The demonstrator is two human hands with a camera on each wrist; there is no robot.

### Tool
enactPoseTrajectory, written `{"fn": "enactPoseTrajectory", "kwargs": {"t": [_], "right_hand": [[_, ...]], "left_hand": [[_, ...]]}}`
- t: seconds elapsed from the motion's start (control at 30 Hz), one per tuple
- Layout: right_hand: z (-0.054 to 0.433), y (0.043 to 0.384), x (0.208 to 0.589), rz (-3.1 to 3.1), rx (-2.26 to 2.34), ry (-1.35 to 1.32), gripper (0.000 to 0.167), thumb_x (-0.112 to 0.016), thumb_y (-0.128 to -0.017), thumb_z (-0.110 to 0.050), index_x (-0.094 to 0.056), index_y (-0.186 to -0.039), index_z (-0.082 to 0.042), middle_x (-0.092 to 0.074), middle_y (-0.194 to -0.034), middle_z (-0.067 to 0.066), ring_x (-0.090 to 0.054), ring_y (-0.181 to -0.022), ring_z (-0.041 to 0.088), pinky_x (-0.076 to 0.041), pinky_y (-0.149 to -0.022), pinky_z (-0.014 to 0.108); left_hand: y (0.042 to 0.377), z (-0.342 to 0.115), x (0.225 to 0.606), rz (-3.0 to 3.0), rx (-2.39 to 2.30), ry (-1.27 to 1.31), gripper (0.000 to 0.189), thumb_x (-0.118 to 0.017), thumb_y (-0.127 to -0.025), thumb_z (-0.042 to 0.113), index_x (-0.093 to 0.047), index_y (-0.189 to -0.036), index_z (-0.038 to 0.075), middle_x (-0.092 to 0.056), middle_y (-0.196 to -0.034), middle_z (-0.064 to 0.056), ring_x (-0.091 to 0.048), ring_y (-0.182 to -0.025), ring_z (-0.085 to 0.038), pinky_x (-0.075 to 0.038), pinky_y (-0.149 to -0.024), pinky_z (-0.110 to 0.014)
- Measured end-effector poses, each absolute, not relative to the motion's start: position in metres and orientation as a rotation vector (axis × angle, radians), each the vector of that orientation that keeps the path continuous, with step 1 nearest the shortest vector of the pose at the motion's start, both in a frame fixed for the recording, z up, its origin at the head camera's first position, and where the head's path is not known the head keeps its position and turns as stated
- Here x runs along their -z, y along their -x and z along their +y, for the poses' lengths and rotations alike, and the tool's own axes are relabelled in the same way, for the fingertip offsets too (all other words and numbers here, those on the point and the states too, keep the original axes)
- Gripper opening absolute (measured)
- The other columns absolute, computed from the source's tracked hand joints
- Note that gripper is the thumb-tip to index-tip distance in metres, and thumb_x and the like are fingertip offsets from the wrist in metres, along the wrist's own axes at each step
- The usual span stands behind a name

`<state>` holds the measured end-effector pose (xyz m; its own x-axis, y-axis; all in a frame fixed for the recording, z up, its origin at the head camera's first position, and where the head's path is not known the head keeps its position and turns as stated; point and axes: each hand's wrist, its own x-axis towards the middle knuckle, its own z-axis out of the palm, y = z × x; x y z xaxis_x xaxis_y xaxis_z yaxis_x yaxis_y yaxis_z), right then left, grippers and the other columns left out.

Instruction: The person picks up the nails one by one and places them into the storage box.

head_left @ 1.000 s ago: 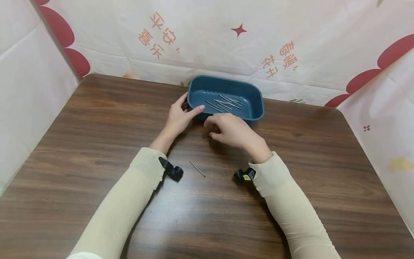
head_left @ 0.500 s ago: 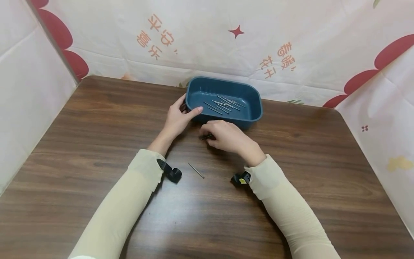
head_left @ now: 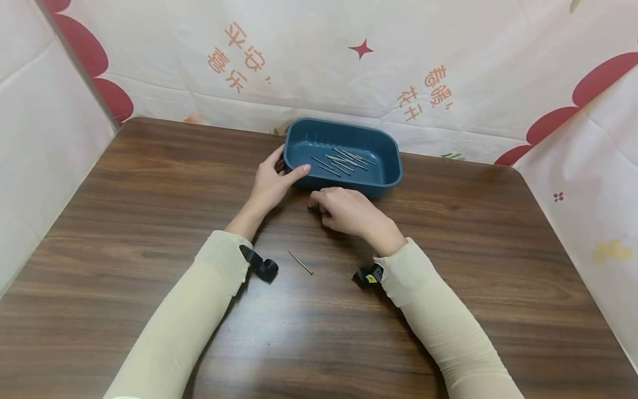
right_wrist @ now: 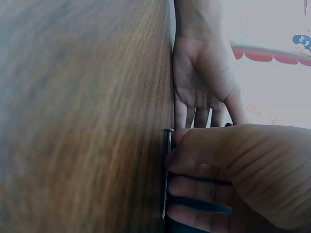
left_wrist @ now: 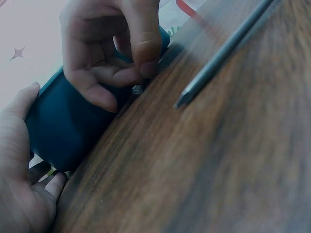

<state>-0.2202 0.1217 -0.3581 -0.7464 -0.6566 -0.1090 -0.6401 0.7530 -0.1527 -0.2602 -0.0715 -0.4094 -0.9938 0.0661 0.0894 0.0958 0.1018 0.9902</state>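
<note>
My left hand [head_left: 269, 182] holds the left end of a blue plastic bin [head_left: 386, 185], thumb over the rim and fingers around the outside. Several nails [head_left: 344, 160] lie in a loose heap on the bin's floor. Just in front of the bin, low at the table, my right hand [head_left: 349, 210] pinches one nail [right_wrist: 168, 150] between thumb and fingertips; its flat head shows in the right wrist view. That nail is mostly hidden by the fingers in the head view. Another nail [head_left: 301, 262] lies on the table between my forearms, also large in the left wrist view [left_wrist: 218, 58].
The bin stands at the back of the brown wooden table [head_left: 473, 249], close to a printed white cloth [head_left: 309, 55]. Cloth also hangs along both sides. Black cameras are strapped at the left wrist [head_left: 266, 270] and right wrist [head_left: 366, 276].
My right hand has shifted slightly left and nearer to me, low at the table, and its fingers now cover the nail that stuck out before. My left hand keeps its hold on the bin.
</note>
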Motion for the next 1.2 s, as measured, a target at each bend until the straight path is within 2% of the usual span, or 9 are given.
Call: {"fn": "enactPoseTrajectory", "kwargs": {"t": [0.43,0.63,0.97,1.2], "right_hand": [[0.1205,0.2179,0.3576,2.782,0.115,0.905,0.024,-0.073,-0.089,-0.011,-0.065,-0.111,-0.016,-0.059,-0.091,0.0,-0.055,-0.081,0.017,-0.046,-0.067,0.03],[0.1195,0.218,0.3575,2.769,0.13,0.874,0.02,-0.071,-0.088,-0.006,-0.063,-0.103,-0.016,-0.058,-0.091,0.001,-0.054,-0.081,0.019,-0.045,-0.067,0.031],[0.1175,0.2167,0.357,2.775,0.121,0.853,0.021,-0.073,-0.087,-0.003,-0.063,-0.102,-0.015,-0.059,-0.09,0.001,-0.054,-0.081,0.02,-0.045,-0.067,0.03],[0.1196,0.2171,0.3551,2.768,0.101,0.889,0.021,-0.072,-0.086,-0.003,-0.064,-0.101,-0.015,-0.058,-0.088,0.001,-0.053,-0.078,0.019,-0.043,-0.063,0.029]], "left_hand": [[0.2604,-0.0704,0.409,-2.299,2.097,0.171,0.082,-0.075,-0.091,0.035,-0.035,-0.159,0.015,-0.044,-0.159,-0.011,-0.047,-0.144,-0.023,-0.042,-0.118,-0.038],[0.2596,-0.0708,0.4082,-2.295,2.101,0.175,0.082,-0.076,-0.091,0.035,-0.035,-0.158,0.014,-0.045,-0.158,-0.011,-0.048,-0.144,-0.024,-0.042,-0.118,-0.04],[0.2595,-0.0706,0.4082,-2.25,2.159,0.198,0.08,-0.074,-0.093,0.025,-0.032,-0.16,0.014,-0.04,-0.161,-0.014,-0.044,-0.146,-0.028,-0.039,-0.12,-0.044],[0.2592,-0.0704,0.4082,-2.292,2.12,0.173,0.081,-0.075,-0.092,0.032,-0.034,-0.159,0.014,-0.043,-0.159,-0.012,-0.046,-0.145,-0.024,-0.041,-0.119,-0.04]]}}
